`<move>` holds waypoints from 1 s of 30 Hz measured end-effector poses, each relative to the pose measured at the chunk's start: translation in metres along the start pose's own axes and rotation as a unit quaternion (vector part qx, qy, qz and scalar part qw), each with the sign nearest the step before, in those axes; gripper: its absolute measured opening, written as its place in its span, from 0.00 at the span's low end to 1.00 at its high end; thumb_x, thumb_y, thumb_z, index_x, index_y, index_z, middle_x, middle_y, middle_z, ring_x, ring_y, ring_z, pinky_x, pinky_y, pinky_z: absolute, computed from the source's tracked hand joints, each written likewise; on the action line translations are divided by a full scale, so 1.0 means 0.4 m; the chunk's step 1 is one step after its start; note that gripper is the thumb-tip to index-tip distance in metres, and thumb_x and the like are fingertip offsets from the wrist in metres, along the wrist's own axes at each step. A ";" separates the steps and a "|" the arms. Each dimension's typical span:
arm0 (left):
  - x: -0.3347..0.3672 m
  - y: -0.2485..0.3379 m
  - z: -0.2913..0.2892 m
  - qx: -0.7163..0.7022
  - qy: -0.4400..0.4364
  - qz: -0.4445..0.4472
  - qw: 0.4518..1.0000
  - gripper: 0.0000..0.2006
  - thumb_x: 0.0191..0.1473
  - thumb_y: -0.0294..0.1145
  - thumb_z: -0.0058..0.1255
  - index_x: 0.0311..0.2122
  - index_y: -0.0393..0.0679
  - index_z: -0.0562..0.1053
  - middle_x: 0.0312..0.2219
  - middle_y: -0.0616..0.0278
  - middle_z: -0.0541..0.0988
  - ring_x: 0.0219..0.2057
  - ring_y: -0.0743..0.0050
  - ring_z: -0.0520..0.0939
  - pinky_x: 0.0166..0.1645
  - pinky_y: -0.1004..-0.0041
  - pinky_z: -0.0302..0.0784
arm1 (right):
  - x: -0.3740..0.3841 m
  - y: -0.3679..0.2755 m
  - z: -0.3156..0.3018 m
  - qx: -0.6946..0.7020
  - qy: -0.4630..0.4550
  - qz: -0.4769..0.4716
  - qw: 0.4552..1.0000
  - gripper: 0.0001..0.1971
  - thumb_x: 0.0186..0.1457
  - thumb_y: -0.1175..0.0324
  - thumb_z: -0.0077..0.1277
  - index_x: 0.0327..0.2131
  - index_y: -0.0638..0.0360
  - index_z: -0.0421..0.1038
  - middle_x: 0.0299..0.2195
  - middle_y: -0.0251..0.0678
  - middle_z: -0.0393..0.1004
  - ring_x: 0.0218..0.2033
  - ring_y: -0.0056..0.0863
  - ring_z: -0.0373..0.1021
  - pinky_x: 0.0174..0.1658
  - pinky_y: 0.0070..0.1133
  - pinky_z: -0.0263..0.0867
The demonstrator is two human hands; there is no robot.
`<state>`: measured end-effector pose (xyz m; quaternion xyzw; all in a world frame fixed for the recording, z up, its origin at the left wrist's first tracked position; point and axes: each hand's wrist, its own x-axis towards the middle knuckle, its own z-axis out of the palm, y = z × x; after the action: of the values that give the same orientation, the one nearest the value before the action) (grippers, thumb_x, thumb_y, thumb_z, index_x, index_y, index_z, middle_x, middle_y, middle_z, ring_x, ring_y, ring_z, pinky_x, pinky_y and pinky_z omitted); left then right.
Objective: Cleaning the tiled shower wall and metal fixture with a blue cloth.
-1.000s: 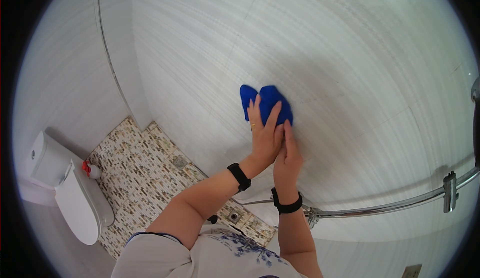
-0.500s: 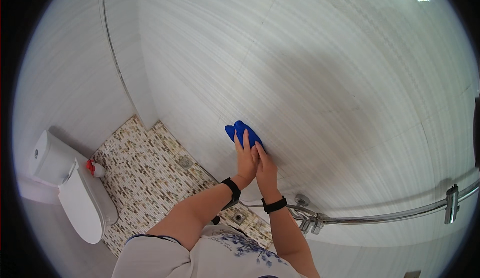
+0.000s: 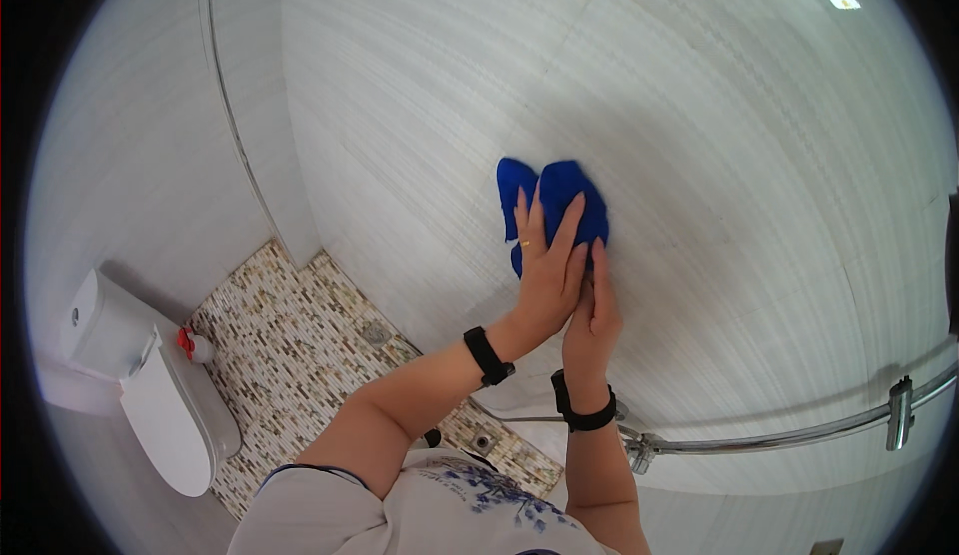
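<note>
A folded blue cloth (image 3: 577,195) lies against the light, streaked wall. My left hand (image 3: 544,273) holds it there under its palm, the fingers spread over its folds; a ring shows on one finger. Beside it, my right hand (image 3: 592,325) has its fingers stretched upward, with the fingertips at the cloth's lower right edge. The two hands touch near the left thumb. Black bands circle both wrists.
A chrome shower rail (image 3: 779,443) curves along the wall at lower right, with a chrome holder (image 3: 900,413) on it. At left stands a white toilet (image 3: 170,425), a red-and-white bottle (image 3: 197,345) beside it. Mosaic tiles cover the floor (image 3: 290,335); a drain (image 3: 481,442) sits near my body.
Both hands have slid up and to the right along the wall, taking the blue cloth with them. More of the cloth's folds now show, and the left fingers are spread wider.
</note>
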<state>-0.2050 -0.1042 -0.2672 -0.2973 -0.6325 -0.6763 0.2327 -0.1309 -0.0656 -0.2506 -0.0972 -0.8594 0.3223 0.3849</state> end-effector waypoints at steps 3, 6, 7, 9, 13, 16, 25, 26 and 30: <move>0.016 -0.019 0.004 0.008 0.009 0.017 1.000 0.22 0.55 0.26 0.40 0.56 0.42 0.61 0.59 0.38 0.45 0.60 0.31 0.43 0.61 0.47 0.41 | 0.019 -0.007 0.014 -0.015 0.028 -0.036 0.999 0.24 0.53 0.83 0.33 0.54 0.57 0.62 0.43 0.47 0.70 0.42 0.39 0.70 0.45 0.26 0.64; -0.025 -0.084 0.009 0.021 0.034 -0.020 0.999 0.23 0.55 0.31 0.40 0.57 0.41 0.60 0.58 0.34 0.45 0.59 0.29 0.45 0.61 0.48 0.42 | 0.001 0.014 0.039 -0.049 0.000 -0.033 0.998 0.24 0.53 0.82 0.34 0.54 0.57 0.62 0.43 0.47 0.71 0.41 0.39 0.70 0.45 0.26 0.65; -0.049 -0.109 0.005 0.022 0.033 -0.022 0.999 0.23 0.55 0.31 0.40 0.57 0.41 0.60 0.58 0.34 0.45 0.59 0.29 0.45 0.61 0.48 0.42 | -0.010 0.023 0.055 -0.041 -0.021 -0.031 0.998 0.23 0.53 0.82 0.34 0.54 0.56 0.62 0.42 0.47 0.71 0.41 0.39 0.70 0.45 0.27 0.65; -0.105 -0.160 0.003 0.022 0.022 -0.084 0.996 0.24 0.56 0.33 0.39 0.58 0.40 0.57 0.58 0.30 0.43 0.59 0.27 0.46 0.61 0.48 0.42 | -0.035 0.050 0.081 -0.035 -0.041 -0.026 0.998 0.23 0.54 0.81 0.34 0.53 0.55 0.63 0.42 0.47 0.71 0.41 0.40 0.70 0.45 0.27 0.64; -0.208 -0.237 -0.008 0.033 0.003 -0.151 0.988 0.26 0.58 0.35 0.36 0.60 0.40 0.50 0.57 0.27 0.41 0.58 0.25 0.46 0.60 0.48 0.46 | -0.104 0.122 0.129 -0.018 -0.098 0.019 0.995 0.23 0.52 0.81 0.36 0.52 0.52 0.64 0.41 0.47 0.71 0.41 0.41 0.69 0.45 0.29 0.64; -0.245 -0.253 -0.015 0.026 -0.022 -0.188 0.982 0.27 0.59 0.33 0.36 0.62 0.40 0.47 0.57 0.24 0.40 0.58 0.23 0.46 0.59 0.48 0.47 | -0.130 0.146 0.146 -0.025 -0.147 0.067 0.987 0.20 0.54 0.80 0.35 0.50 0.57 0.66 0.44 0.47 0.71 0.44 0.39 0.70 0.47 0.25 0.64; -0.137 -0.158 -0.034 0.020 -0.055 -0.169 0.984 0.27 0.60 0.33 0.32 0.62 0.40 0.44 0.59 0.31 0.39 0.60 0.29 0.44 0.61 0.53 0.45 | -0.073 0.076 0.112 -0.025 -0.090 0.047 0.995 0.25 0.51 0.82 0.34 0.53 0.52 0.63 0.42 0.48 0.70 0.42 0.41 0.69 0.45 0.28 0.64; -0.101 -0.141 -0.040 0.025 -0.048 -0.136 0.989 0.26 0.60 0.33 0.31 0.62 0.39 0.45 0.59 0.32 0.39 0.60 0.29 0.43 0.61 0.53 0.43 | -0.050 0.054 0.106 -0.021 -0.067 0.018 0.997 0.25 0.52 0.82 0.34 0.53 0.54 0.63 0.44 0.48 0.70 0.43 0.41 0.68 0.46 0.27 0.64; 0.062 -0.068 -0.053 -0.016 0.029 0.006 0.999 0.23 0.57 0.33 0.38 0.58 0.42 0.58 0.60 0.36 0.42 0.60 0.29 0.44 0.61 0.47 0.40 | 0.043 -0.033 0.083 -0.003 -0.012 -0.028 1.000 0.23 0.53 0.83 0.33 0.53 0.60 0.62 0.48 0.48 0.68 0.46 0.40 0.68 0.47 0.25 0.63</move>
<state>-0.2439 -0.1214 -0.2698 -0.2855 -0.6128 -0.6931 0.2501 -0.1659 -0.0845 -0.2485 -0.0704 -0.8670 0.3103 0.3836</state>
